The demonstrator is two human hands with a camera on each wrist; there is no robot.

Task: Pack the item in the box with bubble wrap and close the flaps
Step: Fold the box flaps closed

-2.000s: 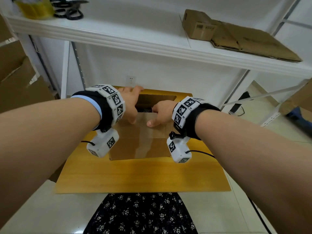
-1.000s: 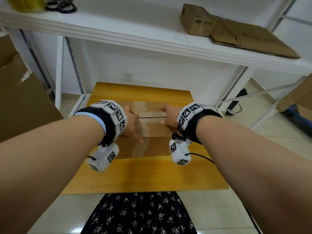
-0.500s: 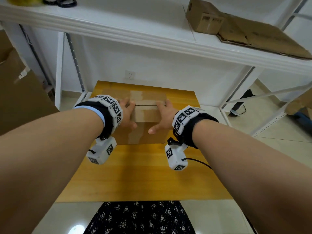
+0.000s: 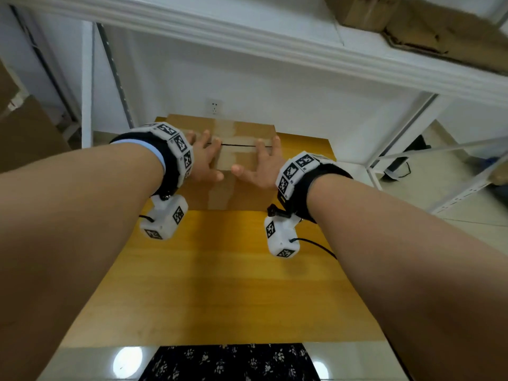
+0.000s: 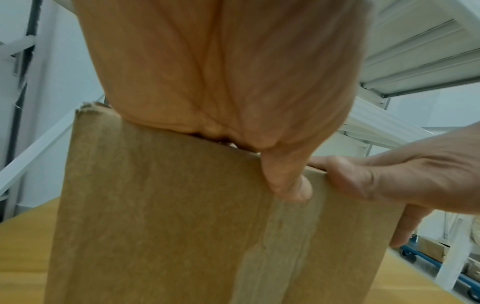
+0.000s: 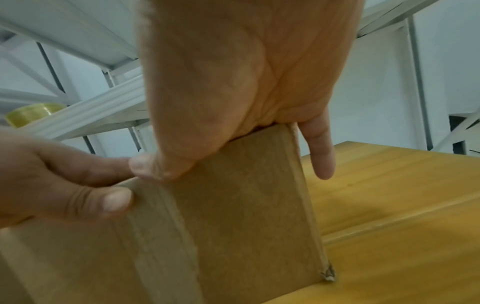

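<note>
Box (image 4: 236, 160) sits at the far end of the wooden table (image 4: 220, 284), flaps folded shut. Left hand (image 4: 204, 160) and right hand (image 4: 261, 166) press flat on top, fingers extended, gripping nothing. Closing appears done; releasing likely follows.

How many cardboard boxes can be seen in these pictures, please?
3, perhaps more. One closed box on the wooden table under both hands; one small box on the white shelf above; one on a blue cart, seen by the left wrist. Others may be hidden.
</note>
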